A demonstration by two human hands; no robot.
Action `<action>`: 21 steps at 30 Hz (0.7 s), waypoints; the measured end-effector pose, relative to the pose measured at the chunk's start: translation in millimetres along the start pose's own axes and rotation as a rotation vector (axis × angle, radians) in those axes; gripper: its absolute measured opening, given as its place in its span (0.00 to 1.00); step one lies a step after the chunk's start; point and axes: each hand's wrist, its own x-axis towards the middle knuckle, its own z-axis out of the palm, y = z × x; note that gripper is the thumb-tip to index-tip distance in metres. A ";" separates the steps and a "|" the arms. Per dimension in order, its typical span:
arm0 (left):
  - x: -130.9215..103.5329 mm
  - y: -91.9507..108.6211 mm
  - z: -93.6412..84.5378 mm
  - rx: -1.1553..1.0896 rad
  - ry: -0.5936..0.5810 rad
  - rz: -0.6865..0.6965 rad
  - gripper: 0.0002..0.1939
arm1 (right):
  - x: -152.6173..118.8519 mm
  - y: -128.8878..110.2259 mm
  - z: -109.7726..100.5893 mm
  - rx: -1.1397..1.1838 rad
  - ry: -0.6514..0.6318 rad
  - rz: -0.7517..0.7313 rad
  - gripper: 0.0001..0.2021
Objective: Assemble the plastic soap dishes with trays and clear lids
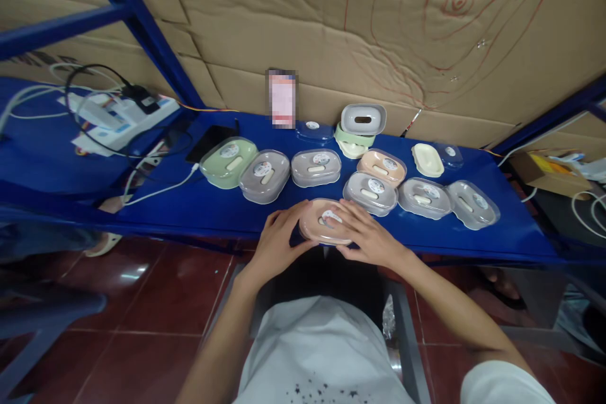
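Observation:
A pink oval box (326,230) with a clear lid and a round sticker is at the front edge of the blue table. My left hand (279,237) grips its left side, thumb at the near edge. My right hand (367,233) holds the right side, with fingers over the lid. Just behind stand lidded boxes: a grey one (316,168), another grey one (370,193) and an orange one (381,166). Farther left are a green box (229,163) and a grey box (264,177); two more grey boxes (425,197) (473,204) sit at the right.
Behind the boxes are stacked trays (363,120), a cream tray (427,160), a clear lid (315,132) and an upright phone (283,99). A dark phone (213,142), cables and a power strip (123,120) lie left. The blue table (502,241) backs onto cardboard (312,25).

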 end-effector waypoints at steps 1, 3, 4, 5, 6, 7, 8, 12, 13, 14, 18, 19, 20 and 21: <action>0.0 -0.2 -0.6 -0.007 -0.003 -0.005 0.38 | -1.2 -0.6 0.8 -0.003 0.002 0.001 0.40; 0.1 -0.6 -1.4 -0.024 0.003 -0.022 0.39 | -1.5 -0.6 -0.5 -0.008 -0.006 -0.003 0.39; 0.2 -0.6 -1.6 -0.032 0.009 -0.033 0.40 | -0.7 -0.2 -2.5 -0.011 -0.013 -0.008 0.39; 0.3 -0.5 -1.6 -0.038 0.015 -0.044 0.41 | 0.6 0.4 -5.1 -0.013 -0.020 -0.013 0.38; 0.3 -0.3 -1.5 -0.042 0.016 -0.049 0.41 | 2.1 1.1 -8.0 -0.013 -0.023 -0.019 0.38; 0.4 0.0 -1.3 -0.041 0.013 -0.049 0.41 | 3.7 1.9 -10.9 -0.008 -0.024 -0.024 0.37; 0.5 0.3 -1.1 -0.037 0.005 -0.045 0.41 | 5.2 2.5 -13.4 -0.003 -0.021 -0.031 0.36; 0.8 0.9 0.0 -0.011 -0.010 -0.029 0.42 | 8.1 2.5 -15.2 -0.022 -0.002 -0.035 0.33; 0.8 0.9 0.3 -0.006 -0.006 -0.030 0.42 | 7.7 1.6 -13.5 -0.032 -0.006 -0.031 0.33; 0.8 0.8 0.6 -0.002 -0.003 -0.030 0.41 | 6.9 0.5 -11.2 -0.039 -0.011 -0.026 0.33; 0.5 0.1 0.3 0.005 -0.006 -0.017 0.39 | 2.0 -3.9 0.6 -0.059 -0.004 0.008 0.33; 0.3 -0.3 -0.1 0.005 -0.007 -0.015 0.39 | 1.3 -4.4 3.5 -0.062 0.005 0.016 0.34; 0.1 -0.9 -0.5 0.006 -0.007 -0.012 0.38 | 1.4 -4.7 6.2 -0.063 0.008 0.023 0.34; -0.2 -1.5 -0.7 0.006 -0.005 -0.012 0.38 | 2.1 -4.7 8.6 -0.063 0.006 0.030 0.35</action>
